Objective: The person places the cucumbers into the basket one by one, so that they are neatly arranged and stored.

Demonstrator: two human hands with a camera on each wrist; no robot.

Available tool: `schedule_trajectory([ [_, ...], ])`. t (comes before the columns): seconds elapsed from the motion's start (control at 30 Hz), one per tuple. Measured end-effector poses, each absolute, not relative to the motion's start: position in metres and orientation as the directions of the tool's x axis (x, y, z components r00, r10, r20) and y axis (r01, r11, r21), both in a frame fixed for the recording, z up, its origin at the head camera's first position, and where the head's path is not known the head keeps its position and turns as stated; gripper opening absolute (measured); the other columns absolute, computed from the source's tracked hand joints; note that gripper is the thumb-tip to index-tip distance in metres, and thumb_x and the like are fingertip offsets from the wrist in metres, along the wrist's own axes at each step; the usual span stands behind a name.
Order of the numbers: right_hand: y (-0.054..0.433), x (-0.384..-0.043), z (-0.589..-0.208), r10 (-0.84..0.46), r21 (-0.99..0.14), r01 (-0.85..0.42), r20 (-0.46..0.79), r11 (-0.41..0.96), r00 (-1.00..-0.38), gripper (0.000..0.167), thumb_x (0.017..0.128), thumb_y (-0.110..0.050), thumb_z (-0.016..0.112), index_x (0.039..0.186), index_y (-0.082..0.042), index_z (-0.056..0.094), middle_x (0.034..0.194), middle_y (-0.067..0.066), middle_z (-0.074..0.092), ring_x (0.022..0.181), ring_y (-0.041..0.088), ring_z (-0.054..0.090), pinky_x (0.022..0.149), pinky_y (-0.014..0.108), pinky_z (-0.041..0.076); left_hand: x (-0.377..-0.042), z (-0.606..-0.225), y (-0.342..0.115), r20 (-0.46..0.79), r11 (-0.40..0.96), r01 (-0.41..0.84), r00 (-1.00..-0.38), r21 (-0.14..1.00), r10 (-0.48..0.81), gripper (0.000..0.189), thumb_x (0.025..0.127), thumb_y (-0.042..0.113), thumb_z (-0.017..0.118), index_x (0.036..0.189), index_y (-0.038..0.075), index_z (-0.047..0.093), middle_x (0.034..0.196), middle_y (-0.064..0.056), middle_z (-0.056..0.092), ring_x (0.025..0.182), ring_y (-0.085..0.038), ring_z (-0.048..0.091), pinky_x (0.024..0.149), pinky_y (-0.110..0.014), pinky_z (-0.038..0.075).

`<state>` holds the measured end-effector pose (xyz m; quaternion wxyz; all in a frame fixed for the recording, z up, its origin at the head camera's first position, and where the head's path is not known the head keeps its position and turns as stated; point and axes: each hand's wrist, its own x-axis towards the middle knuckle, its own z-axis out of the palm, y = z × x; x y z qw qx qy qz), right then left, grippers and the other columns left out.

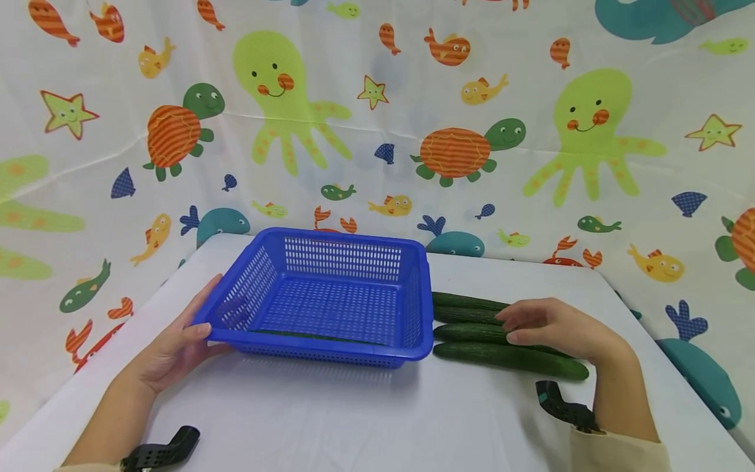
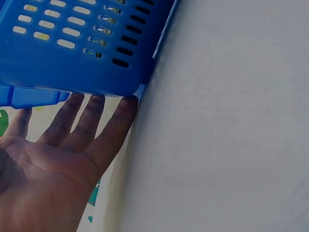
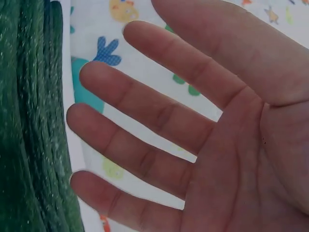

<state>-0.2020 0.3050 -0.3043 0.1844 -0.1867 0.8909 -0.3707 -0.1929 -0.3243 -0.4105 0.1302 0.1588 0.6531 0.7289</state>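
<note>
My left hand (image 1: 171, 344) holds a blue plastic basket (image 1: 421, 308) at its near left corner, thumb on the rim. In the left wrist view its fingers (image 2: 89, 123) reach up to the slotted basket wall (image 2: 67, 63). One dark green cucumber (image 1: 318, 337) lies inside along the near wall, mostly hidden by the rim. To the right of the basket several cucumbers (image 1: 501, 359) lie side by side. Over their right part hovers my right hand (image 1: 554, 324), fingers loosely bent. The right wrist view shows that hand (image 3: 222, 145) holding nothing, fingers spread beside the cucumbers (image 3: 34, 116).
A white table (image 1: 354, 419) carries everything. Behind it hangs a white curtain (image 1: 354, 65) printed with sea animals. Each wrist wears a black camera mount, one of them the right mount (image 1: 563, 403).
</note>
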Motion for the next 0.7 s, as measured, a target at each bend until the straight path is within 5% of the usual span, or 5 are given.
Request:
schedule_trajectory([
  [0.4, 0.318, -0.21, -0.326, -0.459, -0.719, -0.153, -0.251, 0.678, -0.852, 0.043, 0.092, -0.02, 0.077, 0.129, -0.001, 0.067, 0.126, 0.015, 0.069, 0.118, 0.028, 0.063, 0.089, 0.025, 0.055, -0.191, -0.411, -0.323, 0.053, -0.093, 0.018, -0.921, 0.996, 0.386, 0.074, 0.106, 0.025, 0.046, 0.164, 0.049, 0.005, 0.172, -0.007, 0.0, 0.137, -0.002, 0.047, 0.106, -0.049, 0.051],
  [0.7, 0.317, -0.213, -0.328, -0.424, -0.672, -0.133, -0.291, 0.729, -0.858, 0.041, 0.088, -0.015, 0.08, 0.126, -0.002, 0.069, 0.117, 0.01, 0.071, 0.11, 0.025, 0.065, 0.09, 0.039, 0.054, -0.192, -0.409, -0.323, 0.063, -0.105, 0.024, -0.918, 0.994, 0.391, 0.073, 0.107, 0.026, 0.044, 0.164, 0.049, 0.005, 0.171, -0.004, 0.002, 0.138, -0.002, 0.047, 0.106, -0.048, 0.051],
])
